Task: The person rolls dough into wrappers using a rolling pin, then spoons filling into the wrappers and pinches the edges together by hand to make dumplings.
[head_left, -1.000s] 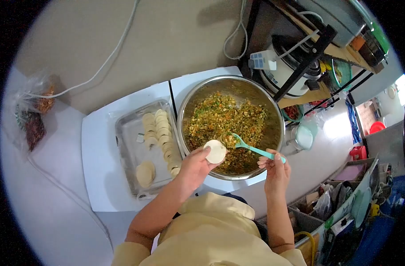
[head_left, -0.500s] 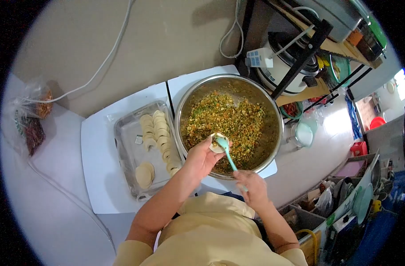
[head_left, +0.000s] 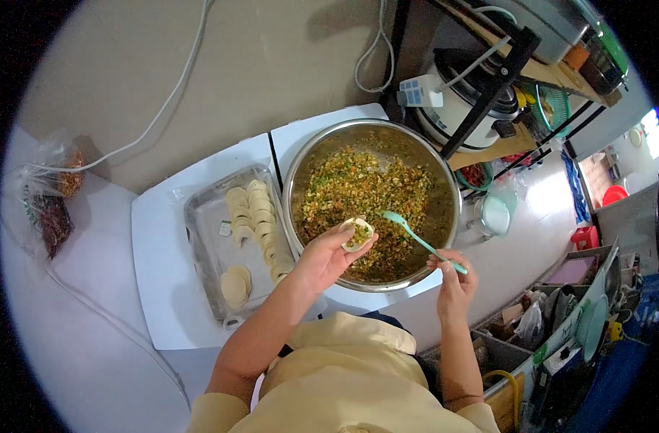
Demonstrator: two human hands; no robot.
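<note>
My left hand (head_left: 323,256) is closed round a dumpling wrapper (head_left: 358,235) with chopped filling on it, held over the near left part of a big steel bowl (head_left: 445,238). Chopped vegetable filling (head_left: 365,184) covers much of the bowl's bottom. In my right hand (head_left: 456,278) is the handle of a mint-green spoon (head_left: 423,244), its head above the filling and apart from the wrapper. To the left, a clear plastic tray (head_left: 206,249) bears rows of folded dumplings (head_left: 261,209) and a small stack of round flat wrappers (head_left: 235,286).
The tray and bowl stand on white tables (head_left: 159,289) against a wall. A rack with a rice cooker (head_left: 459,108) and a white power strip (head_left: 421,92) is close behind the bowl. Bagged goods (head_left: 51,209) lie far left; boxes with odds and ends (head_left: 531,325) are at right.
My right hand has drawn the spoon away from the wrapper, moving right and slightly up. The filling on the wrapper is now uncovered. My left hand stays nearly in place.
</note>
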